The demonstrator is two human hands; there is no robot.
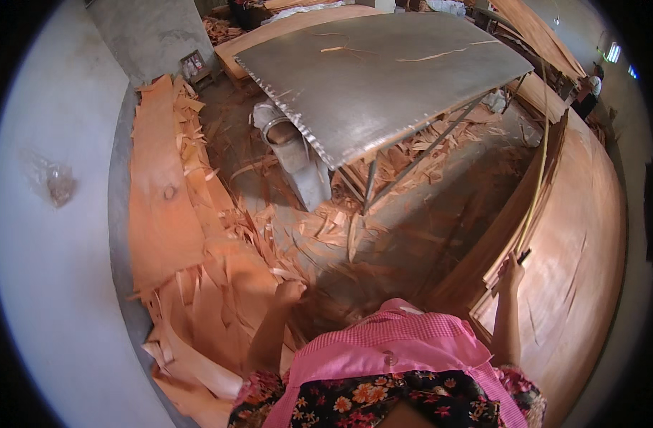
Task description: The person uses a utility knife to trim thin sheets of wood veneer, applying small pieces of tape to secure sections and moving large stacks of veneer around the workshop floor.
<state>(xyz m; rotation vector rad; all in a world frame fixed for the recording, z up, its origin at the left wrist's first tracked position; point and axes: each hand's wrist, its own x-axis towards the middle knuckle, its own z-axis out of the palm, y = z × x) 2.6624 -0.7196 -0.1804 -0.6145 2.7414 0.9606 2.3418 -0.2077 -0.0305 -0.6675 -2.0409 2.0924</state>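
My right hand (510, 274) is closed at the near left edge of a tall stack of wood veneer sheets (576, 235). A short black piece (524, 255), perhaps a handle, sticks out of its fingers. From the same hand a long, thin yellowish stick (539, 182) runs away along the stack's edge; whether the fingers grip it too is unclear. My left hand (291, 292) is curled shut beside the heap of orange-brown veneer scraps (223, 299). Whatever it may hold is too small to make out.
A large metal-topped table (391, 78) on thin legs stands ahead. Beside its near-left edge is a pale cylindrical container (284, 139). Veneer sheets (162, 192) lean along the left wall (55, 250). Torn strips (333, 225) litter the floor. Another person (592, 89) is at the far right.
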